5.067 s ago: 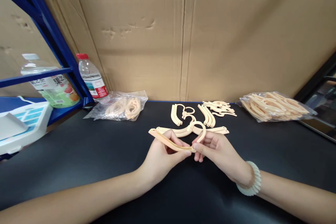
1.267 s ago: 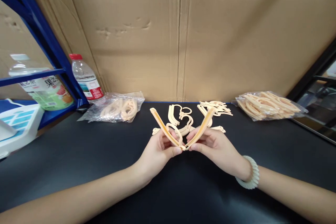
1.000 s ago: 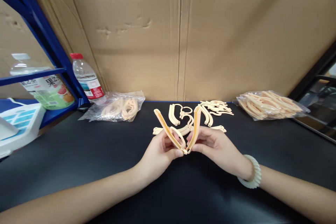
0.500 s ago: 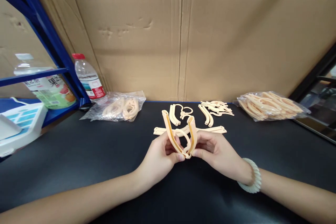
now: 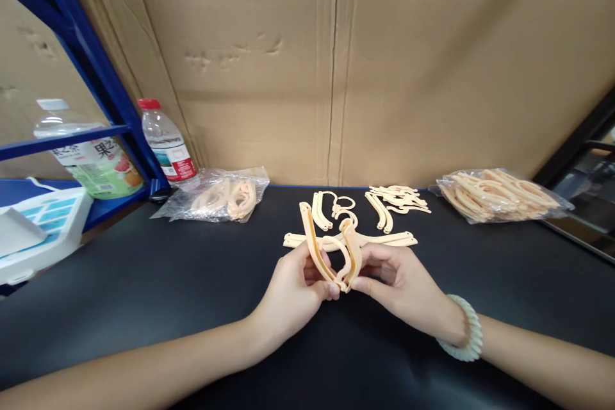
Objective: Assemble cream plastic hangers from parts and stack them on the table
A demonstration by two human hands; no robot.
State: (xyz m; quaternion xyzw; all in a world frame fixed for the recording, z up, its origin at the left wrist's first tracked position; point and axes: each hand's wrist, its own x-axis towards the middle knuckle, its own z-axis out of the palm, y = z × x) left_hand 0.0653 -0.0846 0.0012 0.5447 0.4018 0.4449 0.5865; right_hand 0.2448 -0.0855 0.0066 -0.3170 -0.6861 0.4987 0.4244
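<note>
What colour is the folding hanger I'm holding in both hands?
Pale peach-beige all over; the folding hanger, gripped by left hand and right hand, shows in the head view.

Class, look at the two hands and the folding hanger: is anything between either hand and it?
Nothing visible: the left hand and right hand both already grip the folding hanger directly.

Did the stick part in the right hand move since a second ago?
Yes. The arm of the folding hanger in the right hand swung left, closing toward the left hand's arm, judged against the flat hanger lying behind.
</note>
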